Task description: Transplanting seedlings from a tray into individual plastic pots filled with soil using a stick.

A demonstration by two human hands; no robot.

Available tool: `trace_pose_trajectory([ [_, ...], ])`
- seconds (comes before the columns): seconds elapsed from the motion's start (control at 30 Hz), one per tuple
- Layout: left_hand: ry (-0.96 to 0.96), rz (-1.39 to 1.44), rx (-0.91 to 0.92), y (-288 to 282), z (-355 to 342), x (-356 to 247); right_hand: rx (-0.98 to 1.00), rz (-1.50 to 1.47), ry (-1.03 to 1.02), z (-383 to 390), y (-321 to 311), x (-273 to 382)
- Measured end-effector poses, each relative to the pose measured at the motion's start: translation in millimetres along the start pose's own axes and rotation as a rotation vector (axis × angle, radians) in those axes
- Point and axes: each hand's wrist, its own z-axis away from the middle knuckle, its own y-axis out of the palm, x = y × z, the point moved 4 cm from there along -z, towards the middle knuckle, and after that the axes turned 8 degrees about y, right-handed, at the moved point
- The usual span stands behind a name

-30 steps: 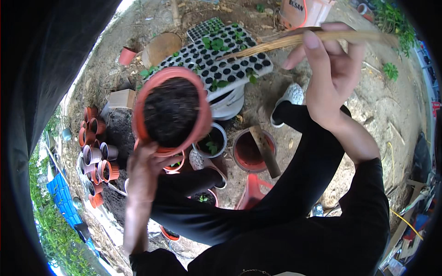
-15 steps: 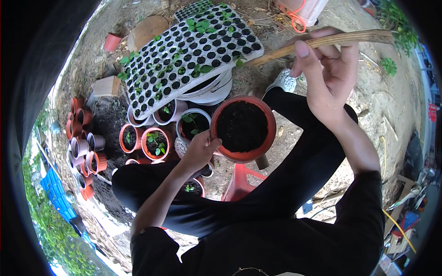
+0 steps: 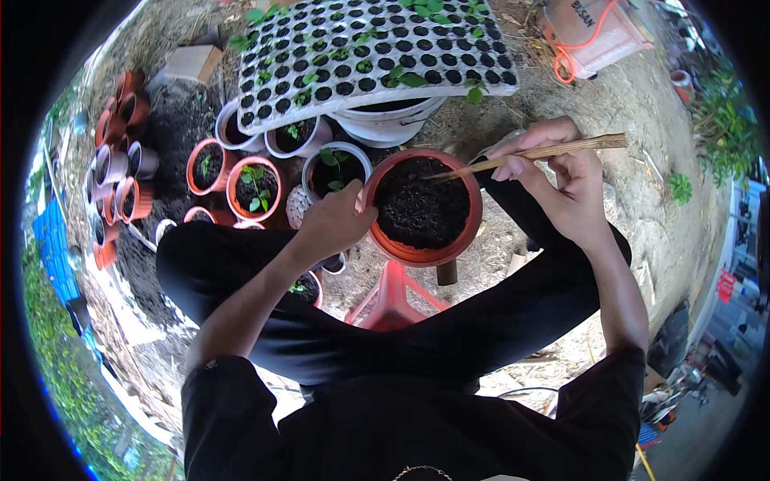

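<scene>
A terracotta-coloured plant pot filled with dark soil is in front of me, between my knees. My left hand grips its left rim, thumb near the inner edge. In my right hand is a thin wooden stick, pinched between thumb and fingers. Its tip reaches over the pot's right rim and touches the soil near the upper right. No plant shows in this pot.
A white seedling tray with scattered seedlings rests on a white bucket ahead. Potted seedlings stand to the left, beyond them several small pots. A red stool is below the pot. A pale box stands far right.
My right hand has come down, bringing the stick's tip from beside the tray to the soil in the pot. My left hand still holds the pot. The view has shifted.
</scene>
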Motion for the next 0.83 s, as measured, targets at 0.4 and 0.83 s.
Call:
trace_pose_trajectory([
  [0.4, 0.157, 0.217, -0.284, -18.8, -11.6, -9.7, 0.263, 0.090, 0.072, -12.1, 26.8, -17.1],
  [0.83, 0.137, 0.250, -0.275, -15.9, -11.2, -10.1, 0.522, 0.153, 0.175, -5.7, 32.7, -19.2],
])
